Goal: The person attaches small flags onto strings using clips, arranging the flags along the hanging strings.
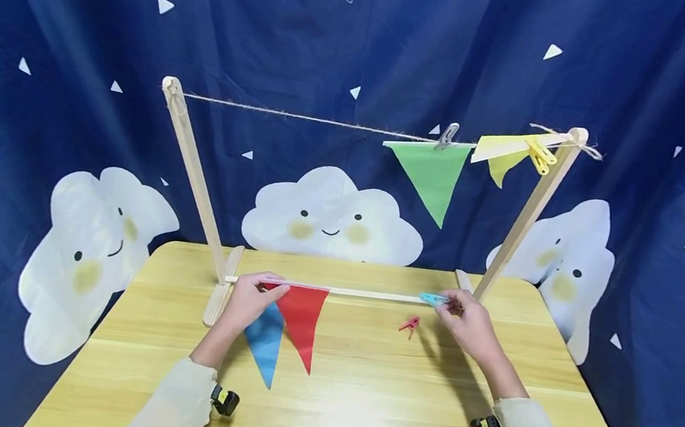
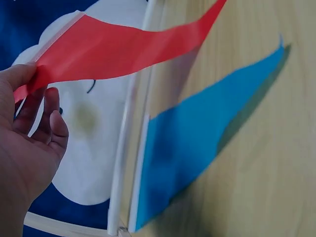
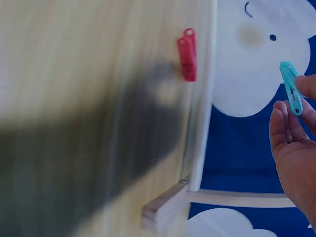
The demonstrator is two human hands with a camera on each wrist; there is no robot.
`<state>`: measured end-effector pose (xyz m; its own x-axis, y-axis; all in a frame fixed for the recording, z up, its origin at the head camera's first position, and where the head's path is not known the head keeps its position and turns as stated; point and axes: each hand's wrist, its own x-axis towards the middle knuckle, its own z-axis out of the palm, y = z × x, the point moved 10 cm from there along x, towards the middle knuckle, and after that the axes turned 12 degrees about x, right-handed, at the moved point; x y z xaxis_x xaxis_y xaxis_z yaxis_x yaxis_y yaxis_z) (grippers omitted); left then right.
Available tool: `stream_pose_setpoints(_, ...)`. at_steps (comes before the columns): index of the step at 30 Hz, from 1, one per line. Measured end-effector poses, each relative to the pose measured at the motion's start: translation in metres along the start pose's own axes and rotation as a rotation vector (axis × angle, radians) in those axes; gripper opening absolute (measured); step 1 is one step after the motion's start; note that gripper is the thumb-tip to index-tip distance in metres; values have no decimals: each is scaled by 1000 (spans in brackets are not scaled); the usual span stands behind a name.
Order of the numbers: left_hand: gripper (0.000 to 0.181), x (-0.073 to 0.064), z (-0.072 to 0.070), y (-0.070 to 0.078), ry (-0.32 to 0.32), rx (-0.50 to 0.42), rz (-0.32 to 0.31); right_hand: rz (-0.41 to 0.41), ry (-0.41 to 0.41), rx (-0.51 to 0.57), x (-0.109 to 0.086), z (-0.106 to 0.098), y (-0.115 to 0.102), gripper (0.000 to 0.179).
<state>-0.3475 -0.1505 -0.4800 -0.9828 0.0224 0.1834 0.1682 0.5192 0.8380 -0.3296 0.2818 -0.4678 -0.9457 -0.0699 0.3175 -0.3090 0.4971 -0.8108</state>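
My left hand [image 1: 254,300] pinches a red triangular flag [image 1: 303,318] by one end of its white top edge, thumb over fingers. In the left wrist view the red flag [image 2: 118,47] hangs above the table. A blue triangular flag [image 1: 265,342] lies on the table below it. Between thumb and fingers, my right hand [image 1: 466,323] holds a turquoise clothespin [image 1: 433,299], seen clearly in the right wrist view. On the table near that hand lies a red clothespin [image 3: 187,55].
A twine line [image 1: 303,117] runs between two wooden posts [image 1: 197,176]. A green flag [image 1: 432,174] hangs from it by a grey clothespin [image 1: 447,135]. Yellow clothespins [image 1: 539,155] hold a yellow flag [image 1: 503,163] near the right post. A wooden crossbar [image 1: 374,294] joins the posts low down.
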Motion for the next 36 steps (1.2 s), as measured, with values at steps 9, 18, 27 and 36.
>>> stream_pose_setpoints(9,27,3,2,13,15,-59,16,-62,-1,-9,9,-1,-28,23)
stream_pose_setpoints(18,20,4,-5,34,79,-68,21,-133,-27,-19,20,-2,-58,25)
stream_pose_setpoints(27,22,2,-14,67,119,-117,23,-206,-22,-75,29,-6,-90,25)
stream_pose_setpoints(36,19,8,-25,92,153,-169,107,-387,-13,-98,36,-10,-135,27)
